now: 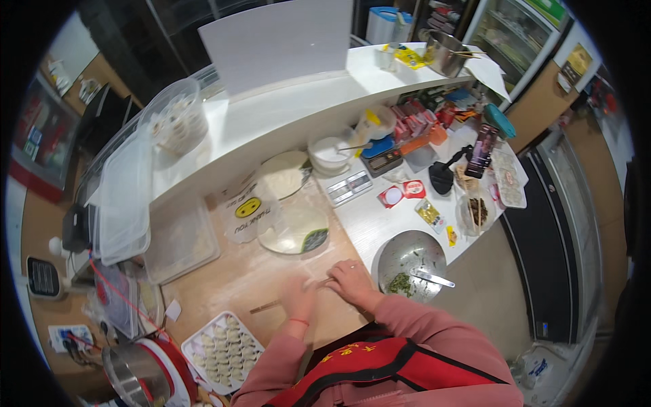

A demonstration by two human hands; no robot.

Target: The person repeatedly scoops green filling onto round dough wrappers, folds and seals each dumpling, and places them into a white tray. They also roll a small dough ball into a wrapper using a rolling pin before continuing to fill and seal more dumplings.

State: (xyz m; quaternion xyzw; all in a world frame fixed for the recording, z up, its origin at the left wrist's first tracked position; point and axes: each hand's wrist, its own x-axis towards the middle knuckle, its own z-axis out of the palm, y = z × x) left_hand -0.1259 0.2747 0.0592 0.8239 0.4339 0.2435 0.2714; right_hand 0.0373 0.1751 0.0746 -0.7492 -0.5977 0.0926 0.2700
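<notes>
A thin wooden rolling pin [264,307] lies slantwise on the floured board [224,278], running under both my hands. My left hand [300,297] is over its middle, smeared by motion, so its fingers cannot be made out. My right hand [351,281] is curled at the pin's far right end. Whether dough lies under the hands is hidden. At my left stands a white tray [224,353] with rows of folded dumplings. Beyond my hands are two pale round shapes, one near [295,230] and one farther [285,175], partly under a printed plastic bag [247,210].
To the right, a steel bowl [410,264] holds chopped green filling and a white-handled utensil. Behind it are a digital scale [383,163], a white bowl [330,152] and a phone on a stand [481,150]. Clear plastic boxes [180,237] and a steel mixer bowl [135,373] stand left.
</notes>
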